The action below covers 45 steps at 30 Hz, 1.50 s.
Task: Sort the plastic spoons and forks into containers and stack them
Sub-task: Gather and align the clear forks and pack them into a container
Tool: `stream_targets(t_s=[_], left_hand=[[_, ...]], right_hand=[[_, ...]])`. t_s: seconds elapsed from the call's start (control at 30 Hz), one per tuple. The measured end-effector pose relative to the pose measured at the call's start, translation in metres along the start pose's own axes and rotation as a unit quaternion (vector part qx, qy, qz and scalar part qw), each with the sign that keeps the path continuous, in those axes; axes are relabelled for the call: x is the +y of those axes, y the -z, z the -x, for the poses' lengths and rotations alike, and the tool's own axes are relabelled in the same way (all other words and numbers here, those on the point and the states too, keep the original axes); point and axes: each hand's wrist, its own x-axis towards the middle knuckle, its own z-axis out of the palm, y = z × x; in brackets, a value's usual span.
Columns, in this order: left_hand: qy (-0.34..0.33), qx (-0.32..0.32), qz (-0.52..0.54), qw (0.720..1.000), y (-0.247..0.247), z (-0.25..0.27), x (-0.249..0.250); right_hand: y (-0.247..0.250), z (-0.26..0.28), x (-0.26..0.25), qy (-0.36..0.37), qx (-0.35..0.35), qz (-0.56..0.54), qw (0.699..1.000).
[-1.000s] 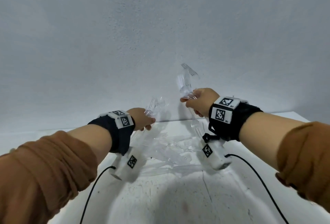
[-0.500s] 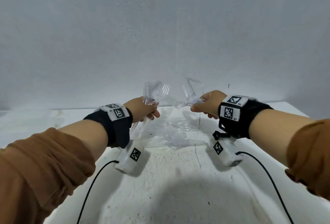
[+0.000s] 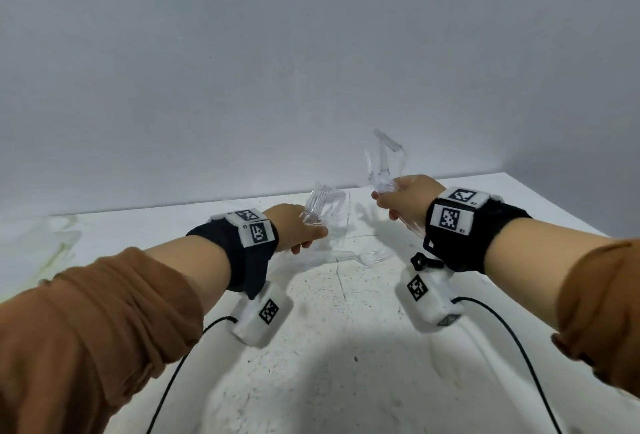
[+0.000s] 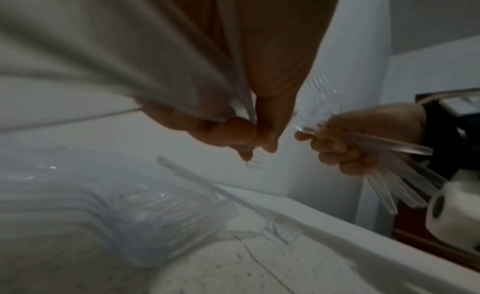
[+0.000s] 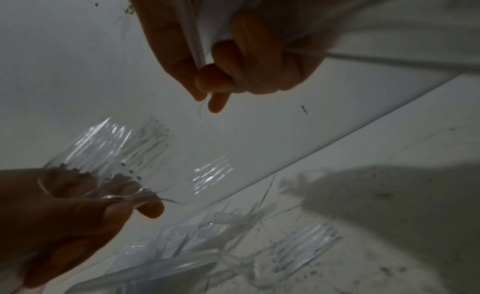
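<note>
My left hand (image 3: 308,236) grips a bundle of clear plastic forks (image 3: 317,205) by the handles, tines up, just above the white table (image 3: 346,347). To its right and higher, my right hand (image 3: 388,201) grips a second bundle of clear cutlery (image 3: 382,163) that points upward. In the left wrist view this bundle's handles (image 4: 389,187) fan out below the right hand (image 4: 345,146), and tines show above it. One loose clear fork (image 3: 369,256) lies on the table between my hands. The right wrist view shows the left hand's forks (image 5: 111,150) and loose forks (image 5: 306,247) on the table.
A clear plastic container (image 4: 116,206) stands on the table under my left hand, seen too in the right wrist view as the container (image 5: 155,267). More clear plastic items (image 3: 59,236) lie at the table's far left. A grey wall (image 3: 311,70) stands behind; the table's right edge (image 3: 554,205) is near.
The two bundles stood close together half a second ago and are now apart. My right hand has turned its bundle upward, and my left hand has dropped lower toward the table.
</note>
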Motion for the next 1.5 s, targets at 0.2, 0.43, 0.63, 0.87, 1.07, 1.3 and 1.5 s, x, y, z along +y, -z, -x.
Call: stream_targets(t_s=[0.2,0.43,0.63,0.87,1.07,1.3,1.5], left_hand=[[-0.016,-0.04,-0.113,0.993,-0.018,-0.014,0.04],[0.015,-0.071,-0.158,0.985,-0.03,-0.021,0.058],[0.035,-0.083,-0.133,0.987,-0.03,-0.018,0.067],[0.037,-0.023,-0.036,0.998,-0.01,-0.004,0.067],[0.06,0.062,0.105,0.991,0.006,0.009,0.038],[0.082,0.157,0.256,0.95,0.023,0.026,-0.012],[0.075,0.179,0.259,0.946,0.051,0.032,-0.058]], right_hand=[[0.01,0.01,0.011,-0.024,-0.023,-0.067,0.997],[0.02,0.013,0.03,-0.027,-0.032,-0.078,0.996],[0.024,0.015,0.036,-0.01,-0.036,-0.063,0.997],[0.036,0.017,0.029,0.017,-0.004,-0.016,1.0],[0.04,0.011,0.012,0.053,0.005,-0.004,0.999],[0.014,-0.014,-0.027,0.104,-0.071,0.113,0.985],[-0.022,-0.034,-0.081,0.146,-0.109,0.281,0.942]])
